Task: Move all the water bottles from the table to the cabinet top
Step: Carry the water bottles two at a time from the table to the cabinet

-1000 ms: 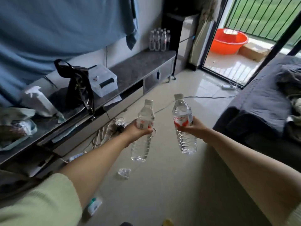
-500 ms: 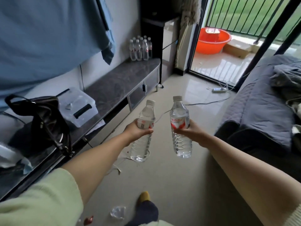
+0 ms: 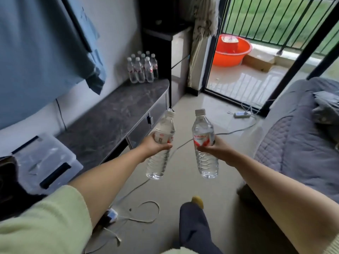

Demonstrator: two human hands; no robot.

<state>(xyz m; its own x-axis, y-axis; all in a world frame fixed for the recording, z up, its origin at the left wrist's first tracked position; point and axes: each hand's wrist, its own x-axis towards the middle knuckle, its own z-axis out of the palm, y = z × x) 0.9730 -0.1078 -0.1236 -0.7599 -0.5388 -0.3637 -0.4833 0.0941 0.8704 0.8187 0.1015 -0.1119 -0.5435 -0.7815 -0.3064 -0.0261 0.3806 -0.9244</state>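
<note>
My left hand (image 3: 155,146) grips a clear water bottle (image 3: 161,143) with a white cap and a red-and-white label, held upright above the floor. Beside it, my right hand (image 3: 215,149) grips a second water bottle (image 3: 204,143) of the same kind; the two bottles are a little apart. Ahead on the left runs a low cabinet with a dark marble top (image 3: 113,114). Several water bottles (image 3: 142,67) stand in a cluster at its far end, against the wall.
A clear plastic box (image 3: 45,162) and a black bag (image 3: 7,180) sit on the cabinet's near end. Cables and a power strip (image 3: 242,114) lie on the tiled floor. A grey-covered sofa (image 3: 293,143) is on the right. An orange basin (image 3: 233,50) stands beyond the open balcony door.
I have walked forward along the cabinet with both bottles held out. The bottle cluster and balcony door are closer; the bag and box have slid toward the lower left.
</note>
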